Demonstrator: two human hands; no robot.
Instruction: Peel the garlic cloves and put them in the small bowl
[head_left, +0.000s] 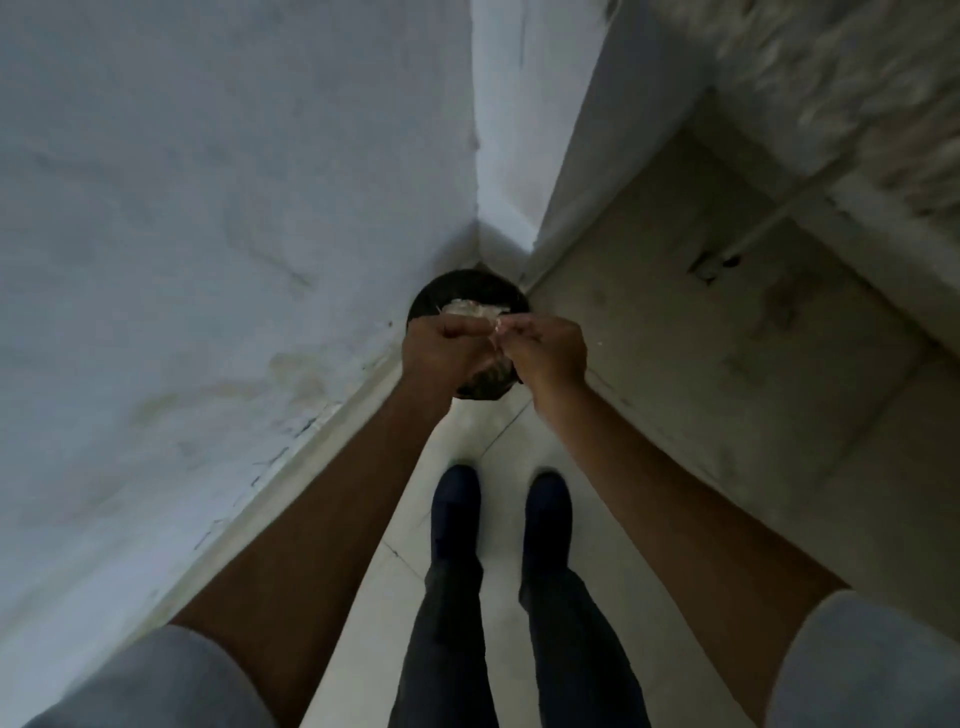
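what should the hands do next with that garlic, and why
Probably pull the skin away and let it fall. The left hand and right hand both pinch a small pale garlic clove between their fingertips, right above the dark round container, which already holds pale papery scraps. The picture is too blurred to show how much skin remains.
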